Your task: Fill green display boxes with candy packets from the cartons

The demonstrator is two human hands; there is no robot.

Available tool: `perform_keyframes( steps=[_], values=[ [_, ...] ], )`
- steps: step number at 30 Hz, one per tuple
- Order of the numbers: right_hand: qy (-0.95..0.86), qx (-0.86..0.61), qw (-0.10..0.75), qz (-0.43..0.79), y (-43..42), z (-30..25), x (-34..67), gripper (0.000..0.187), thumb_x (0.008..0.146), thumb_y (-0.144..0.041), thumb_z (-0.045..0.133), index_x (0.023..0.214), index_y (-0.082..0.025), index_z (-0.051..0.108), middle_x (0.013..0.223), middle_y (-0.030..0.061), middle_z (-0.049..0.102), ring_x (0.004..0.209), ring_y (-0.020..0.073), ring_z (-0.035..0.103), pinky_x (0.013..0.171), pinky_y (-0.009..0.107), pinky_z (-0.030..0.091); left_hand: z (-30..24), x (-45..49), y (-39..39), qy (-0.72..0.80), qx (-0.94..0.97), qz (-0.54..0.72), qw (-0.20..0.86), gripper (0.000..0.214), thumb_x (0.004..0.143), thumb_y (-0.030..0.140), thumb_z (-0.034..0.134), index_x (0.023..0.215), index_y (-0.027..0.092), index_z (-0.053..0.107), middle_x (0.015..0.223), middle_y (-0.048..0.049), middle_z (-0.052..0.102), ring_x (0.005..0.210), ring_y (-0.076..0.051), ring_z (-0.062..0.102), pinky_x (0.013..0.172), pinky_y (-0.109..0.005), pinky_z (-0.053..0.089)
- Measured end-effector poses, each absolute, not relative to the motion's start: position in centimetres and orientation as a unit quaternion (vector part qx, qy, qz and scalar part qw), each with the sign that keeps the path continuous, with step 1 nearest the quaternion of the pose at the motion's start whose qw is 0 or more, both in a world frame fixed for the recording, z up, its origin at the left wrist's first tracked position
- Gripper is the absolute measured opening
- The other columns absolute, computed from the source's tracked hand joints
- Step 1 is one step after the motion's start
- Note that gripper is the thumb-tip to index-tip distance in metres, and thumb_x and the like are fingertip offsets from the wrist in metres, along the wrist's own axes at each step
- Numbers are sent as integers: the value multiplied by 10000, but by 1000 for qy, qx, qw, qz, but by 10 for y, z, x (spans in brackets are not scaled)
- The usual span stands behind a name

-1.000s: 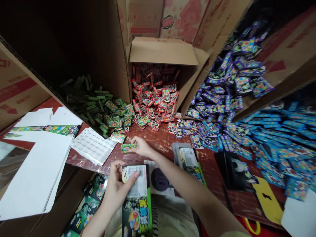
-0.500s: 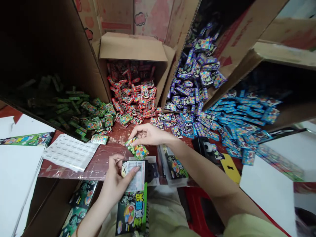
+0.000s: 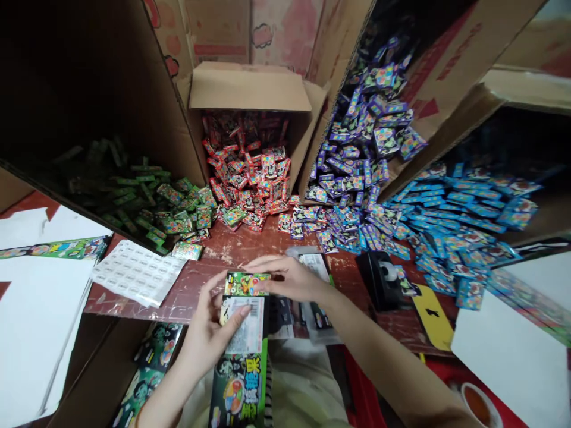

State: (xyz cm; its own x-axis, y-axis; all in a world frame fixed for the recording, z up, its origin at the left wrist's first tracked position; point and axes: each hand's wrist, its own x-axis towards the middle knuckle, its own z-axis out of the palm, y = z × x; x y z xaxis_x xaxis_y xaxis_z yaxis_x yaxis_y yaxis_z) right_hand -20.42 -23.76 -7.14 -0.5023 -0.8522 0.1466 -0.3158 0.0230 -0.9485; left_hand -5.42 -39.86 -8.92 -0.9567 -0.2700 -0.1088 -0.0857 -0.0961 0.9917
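Observation:
My left hand [image 3: 213,324] is closed around a black and green printed candy box [image 3: 238,386], its thumb lying over the white panel with small print and a barcode. At the upper end of that box is a small green candy packet [image 3: 243,284]. The fingers of my right hand [image 3: 292,278] press on this packet from the right side. Whether the packet lies inside the box opening or just against it, I cannot tell. Just beyond, several green packets [image 3: 187,250] lie loose on the red table [image 3: 214,252].
Open cartons spill green, red [image 3: 250,184], purple [image 3: 357,160] and blue packets [image 3: 459,202] across the back. A sticker sheet [image 3: 140,270] lies at left. A black tape dispenser [image 3: 378,279], a yellow card [image 3: 432,315] and a cup [image 3: 479,405] are at right.
My right hand has brought the green packet down from above the table to the upper end of the box. My left hand keeps its hold on the box.

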Motion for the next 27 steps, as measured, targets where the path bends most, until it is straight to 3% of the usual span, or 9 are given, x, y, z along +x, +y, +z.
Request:
perform_keyframes(
  steps=[5, 8, 13, 21, 24, 27],
  values=[
    [686, -435, 276, -514, -226, -72, -180, 342, 852, -261, 623, 1193, -253, 644, 1161, 76, 641, 1016, 167, 625, 813, 293, 515, -90, -54, -401, -738, 115, -661, 66, 411, 807, 281, 676, 1153, 271, 455, 953, 1, 636, 864, -149, 633, 739, -240, 518],
    [686, -435, 276, -515, -224, -72, -176, 354, 852, -234, 621, 1205, -247, 637, 1148, 79, 633, 1028, 164, 608, 846, 299, 499, -91, -55, -400, -757, 102, -644, 47, 284, 823, 293, 658, 1039, 262, 476, 857, 29, 595, 763, -127, 598, 649, -212, 489],
    [673, -410, 274, -552, -219, -79, -173, 337, 837, -256, 648, 1173, -240, 660, 1108, 70, 635, 1008, 149, 607, 882, 298, 491, -91, -54, -399, -772, 94, -626, 54, 238, 824, 295, 660, 977, 254, 482, 839, 38, 581, 758, -116, 573, 670, -206, 464],
    [636, -244, 256, -686, -227, -90, -171, 234, 692, -346, 771, 853, -186, 714, 935, 49, 684, 802, 134, 663, 713, 262, 552, -96, -68, -398, -724, 135, -669, 102, 312, 772, 305, 705, 999, 240, 501, 821, 29, 584, 716, -135, 581, 645, -231, 469],
    [638, -207, 260, -694, -240, -87, -189, 284, 649, -371, 790, 826, -178, 680, 833, 20, 683, 728, 121, 652, 668, 252, 541, -99, -87, -396, -707, 156, -666, 177, 333, 738, 316, 731, 965, 228, 505, 864, 9, 586, 756, -143, 589, 676, -240, 477],
    [621, -205, 315, -687, -247, -89, -200, 293, 669, -352, 776, 842, -160, 638, 703, -27, 648, 600, 80, 611, 576, 201, 495, -101, -92, -395, -697, 175, -669, 189, 331, 749, 325, 721, 978, 220, 506, 881, -5, 581, 791, -152, 588, 691, -245, 482]
  ],
)
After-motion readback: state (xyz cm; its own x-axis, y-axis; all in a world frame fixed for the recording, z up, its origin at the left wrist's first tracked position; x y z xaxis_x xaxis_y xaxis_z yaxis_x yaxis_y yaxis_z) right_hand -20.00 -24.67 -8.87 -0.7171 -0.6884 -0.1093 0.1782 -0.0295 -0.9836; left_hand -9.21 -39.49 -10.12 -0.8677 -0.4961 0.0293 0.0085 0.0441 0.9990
